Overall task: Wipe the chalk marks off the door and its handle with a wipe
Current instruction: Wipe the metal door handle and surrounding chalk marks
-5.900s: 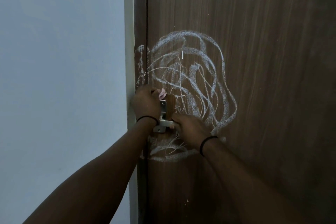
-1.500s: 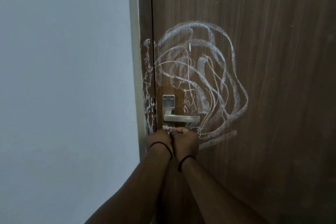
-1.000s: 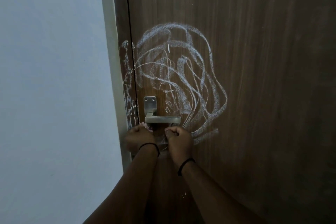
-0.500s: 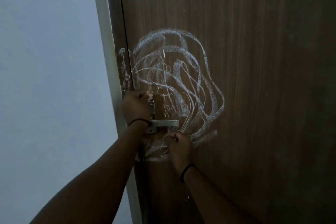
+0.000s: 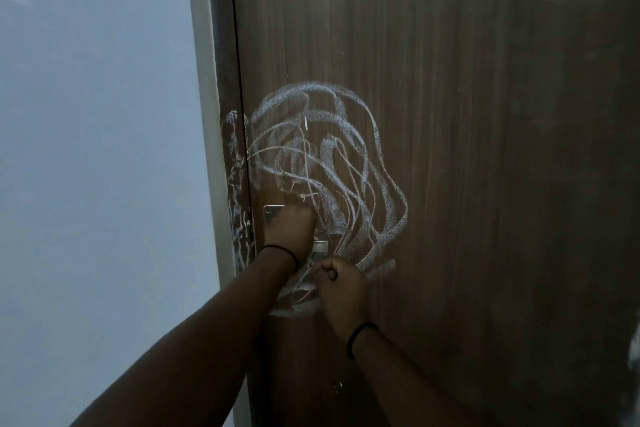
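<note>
A brown wooden door [image 5: 485, 149] carries a big tangle of white chalk marks [image 5: 346, 163] above and right of its metal handle [image 5: 320, 247]. More chalk lies below the handle [image 5: 294, 310] and on the door frame [image 5: 235, 191]. My left hand [image 5: 292, 229] is a fist pressed on the door over the handle's plate [image 5: 272, 210], covering most of the lever. The pink wipe it held earlier is hidden under the fingers. My right hand [image 5: 341, 283] is a closed fist just below the lever's free end, with nothing visible in it.
A pale wall [image 5: 97, 149] fills the left side beyond the light door frame strip [image 5: 204, 115]. The door is closed. Both wrists wear thin black bands. A pale blurred shape sits at the right edge [image 5: 635, 357].
My left hand has slid right from the door's edge onto the handle plate. My right hand stays below the lever. Chalk around the handle looks slightly thinner.
</note>
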Demonstrator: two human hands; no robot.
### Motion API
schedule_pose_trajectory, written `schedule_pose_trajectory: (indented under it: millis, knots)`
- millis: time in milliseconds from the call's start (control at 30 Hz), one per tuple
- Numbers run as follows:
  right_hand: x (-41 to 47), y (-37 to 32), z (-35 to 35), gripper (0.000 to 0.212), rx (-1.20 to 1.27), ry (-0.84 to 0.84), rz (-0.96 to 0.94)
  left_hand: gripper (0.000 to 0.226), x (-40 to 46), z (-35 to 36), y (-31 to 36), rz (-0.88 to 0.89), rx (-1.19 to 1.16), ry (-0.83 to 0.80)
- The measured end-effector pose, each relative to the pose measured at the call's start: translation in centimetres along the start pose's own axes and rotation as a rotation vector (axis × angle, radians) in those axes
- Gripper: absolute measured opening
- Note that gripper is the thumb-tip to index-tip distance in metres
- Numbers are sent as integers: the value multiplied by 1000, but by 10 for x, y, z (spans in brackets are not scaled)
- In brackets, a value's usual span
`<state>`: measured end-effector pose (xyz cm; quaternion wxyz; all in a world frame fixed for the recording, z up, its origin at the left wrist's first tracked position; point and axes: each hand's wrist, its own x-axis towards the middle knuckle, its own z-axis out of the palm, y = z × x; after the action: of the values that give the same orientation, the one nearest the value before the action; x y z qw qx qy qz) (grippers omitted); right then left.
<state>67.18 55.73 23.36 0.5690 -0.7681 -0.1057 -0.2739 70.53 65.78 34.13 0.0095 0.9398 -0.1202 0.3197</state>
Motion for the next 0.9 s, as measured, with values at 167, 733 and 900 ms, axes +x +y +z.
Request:
schedule_pose_trajectory:
  millis: [167, 733, 900]
  knots:
    - [0, 1, -22, 23, 41, 33, 17, 14, -22, -1, -10, -230, -560, 440]
    - [37, -48, -5, 20, -138, 119, -221, 16, -42, -15, -39, -510, -1048, 220]
    - [69, -66, 14, 8, -235, 71, -188, 17, -36, 4, -46, -530, -636, 390]
